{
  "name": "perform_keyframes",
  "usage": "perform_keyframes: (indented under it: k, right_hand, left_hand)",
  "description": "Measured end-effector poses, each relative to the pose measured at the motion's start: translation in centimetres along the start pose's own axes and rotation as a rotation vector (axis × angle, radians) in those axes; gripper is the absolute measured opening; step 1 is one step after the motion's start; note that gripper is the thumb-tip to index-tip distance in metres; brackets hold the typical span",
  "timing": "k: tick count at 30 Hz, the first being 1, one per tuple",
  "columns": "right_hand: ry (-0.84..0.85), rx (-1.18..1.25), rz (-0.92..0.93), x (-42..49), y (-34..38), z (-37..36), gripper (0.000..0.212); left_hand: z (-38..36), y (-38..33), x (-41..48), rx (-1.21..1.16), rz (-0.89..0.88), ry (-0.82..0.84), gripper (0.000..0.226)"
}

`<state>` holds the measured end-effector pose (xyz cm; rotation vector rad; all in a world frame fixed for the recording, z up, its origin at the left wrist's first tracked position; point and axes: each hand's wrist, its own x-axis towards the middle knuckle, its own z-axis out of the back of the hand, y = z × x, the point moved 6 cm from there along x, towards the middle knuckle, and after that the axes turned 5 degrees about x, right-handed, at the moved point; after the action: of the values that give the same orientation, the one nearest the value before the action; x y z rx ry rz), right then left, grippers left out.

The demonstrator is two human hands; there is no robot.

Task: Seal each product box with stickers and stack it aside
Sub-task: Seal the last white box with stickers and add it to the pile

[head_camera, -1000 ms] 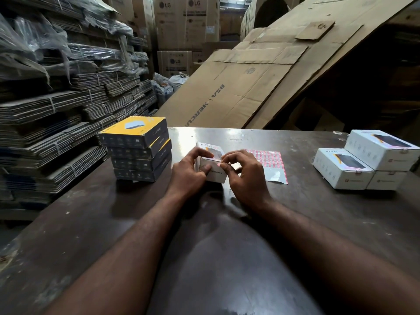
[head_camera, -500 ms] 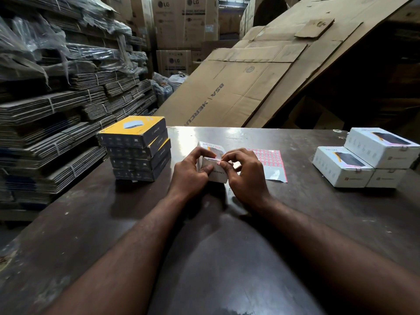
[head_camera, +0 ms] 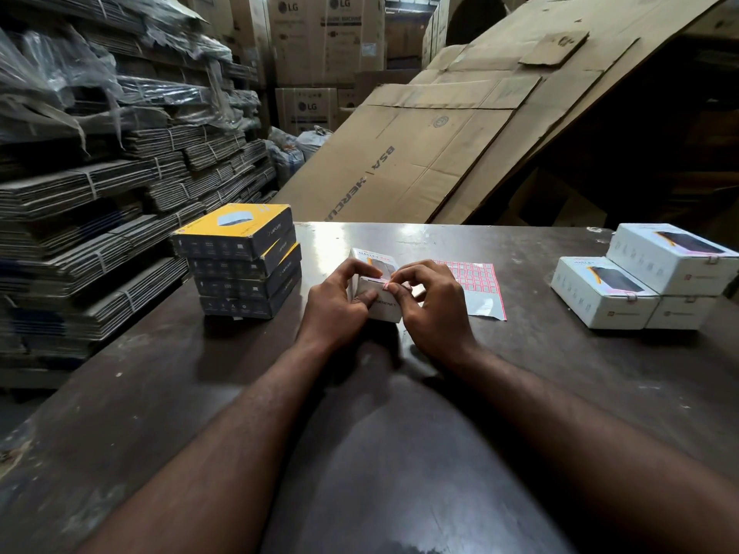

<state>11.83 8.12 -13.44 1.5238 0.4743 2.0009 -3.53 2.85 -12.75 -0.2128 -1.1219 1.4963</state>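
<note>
Hands (head_camera: 338, 301) (head_camera: 436, 307) still gripping box (head_camera: 387, 309), HALLEY lettering

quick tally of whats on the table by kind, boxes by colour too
yellow-topped boxes: 4, stacked at left
white boxes: 4 (3 piled at right, 1 gripped by left hand and right hand)
sticker sheet: 1
total: 9

The table (head_camera: 160, 393) looks scuffed, dully glossy. The box (head_camera: 386, 309) in the left hand (head_camera: 336, 309) is smooth card. Right of the right hand (head_camera: 436, 309), the sticker sheet (head_camera: 476, 277) is shiny paper. Beyond, the cardboard (head_camera: 420, 153) is matt.
</note>
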Motion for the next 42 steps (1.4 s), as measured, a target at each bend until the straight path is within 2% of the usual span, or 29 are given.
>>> perform_keyframes:
  k: [34,42]
  right_hand:
    - [0.001,-0.004,-0.011,-0.02,0.0,0.06,0.008]
    - [0.014,-0.029,0.005,-0.04,-0.13,0.03,0.01]
  left_hand:
    - [-0.41,0.73,0.23,-0.053,0.004,-0.004,0.023]
    - [-0.45,0.78,0.13,-0.098,-0.02,0.049,0.025]
